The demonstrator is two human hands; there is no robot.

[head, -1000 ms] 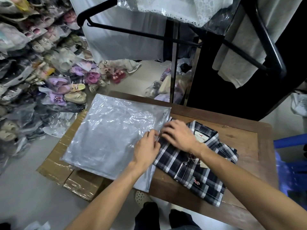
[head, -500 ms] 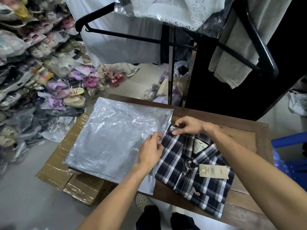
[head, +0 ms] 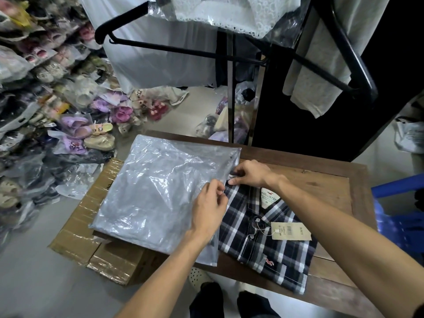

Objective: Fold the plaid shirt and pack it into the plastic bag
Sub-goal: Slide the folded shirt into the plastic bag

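A folded navy-and-white plaid shirt (head: 263, 239) lies collar-up on the wooden table (head: 332, 187), a beige price tag on its front. To its left lies a flat clear plastic bag (head: 156, 196), its open edge overlapping the shirt's left side. My left hand (head: 210, 207) pinches the bag's open edge beside the shirt. My right hand (head: 250, 173) pinches the same edge farther back, at the shirt's far left corner.
The bag hangs over onto taped cardboard boxes (head: 91, 237) left of the table. Bagged shoes (head: 46, 99) pile up along the left. A black clothes rack (head: 229, 56) with hanging garments stands behind the table. A blue plastic stool (head: 399, 214) is at the right.
My right hand has left the shirt's collar area and moved back-left to the bag's edge, uncovering the price tag. My left hand stays at the bag's edge.
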